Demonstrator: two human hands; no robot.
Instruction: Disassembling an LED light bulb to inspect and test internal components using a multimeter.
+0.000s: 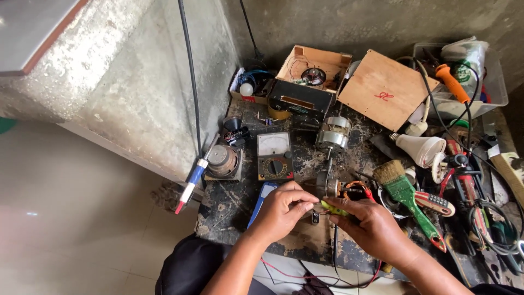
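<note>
both grips pinched on small yellow-green part [334,207], left hand [281,210] and right hand [368,226] close together over cluttered counter [229,213], beside small motor [327,186], below meter [274,157]; steadied for fine work.

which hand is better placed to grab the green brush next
Right. The right hand lies just beside the green brush, while the left hand is farther off, across the yellow-green piece both hands pinch.

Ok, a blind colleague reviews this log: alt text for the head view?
Two hands, left and right, pinch a small yellow-green part over a cluttered workbench, beside a meter, small motor and green brush.
</note>
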